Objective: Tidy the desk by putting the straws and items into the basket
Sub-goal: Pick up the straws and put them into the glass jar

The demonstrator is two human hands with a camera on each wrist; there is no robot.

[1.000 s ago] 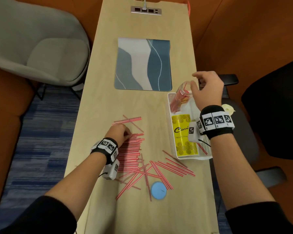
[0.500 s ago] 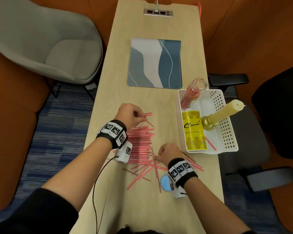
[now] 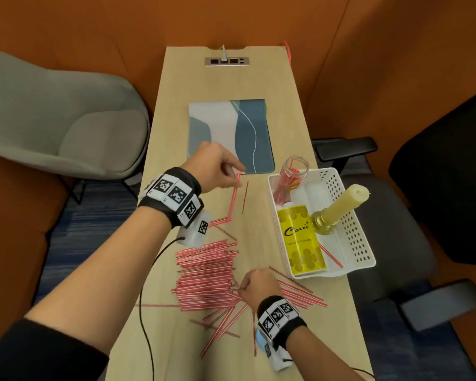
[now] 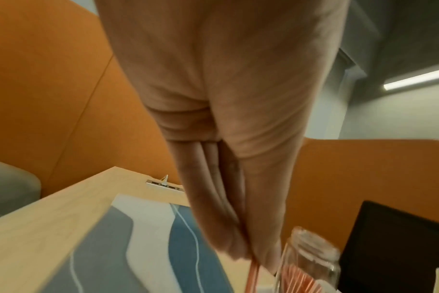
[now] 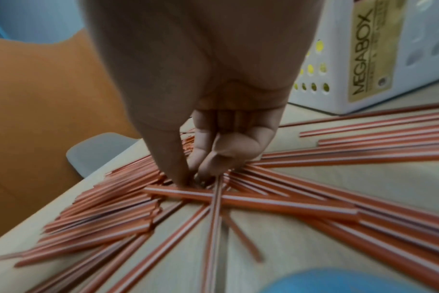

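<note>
Many red-and-white straws (image 3: 206, 273) lie in a heap on the near part of the wooden desk (image 3: 226, 83). My left hand (image 3: 238, 180) is raised over the desk and pinches a few straws (image 3: 233, 199) that hang down, left of the glass jar (image 3: 296, 167). The left wrist view shows that same pinch (image 4: 253, 263) beside the jar (image 4: 311, 257). My right hand (image 3: 238, 290) is down on the heap's right edge, thumb and fingertips (image 5: 183, 178) pinching straws (image 5: 217, 198). The white basket (image 3: 355, 232) holds the jar, a yellow powder bottle (image 3: 301, 240) and a candle (image 3: 341, 202).
A blue lid (image 5: 338, 281) lies near my right wrist, mostly hidden in the head view. A blue-grey mat (image 3: 226, 133) covers the desk's middle, with a power socket (image 3: 227, 61) at the far end. A grey chair (image 3: 61, 119) stands left, a black chair (image 3: 437, 188) right.
My left hand lifted a few straws off the heap and carried them away from me toward the jar. My right hand came from the basket down to the heap and stays there.
</note>
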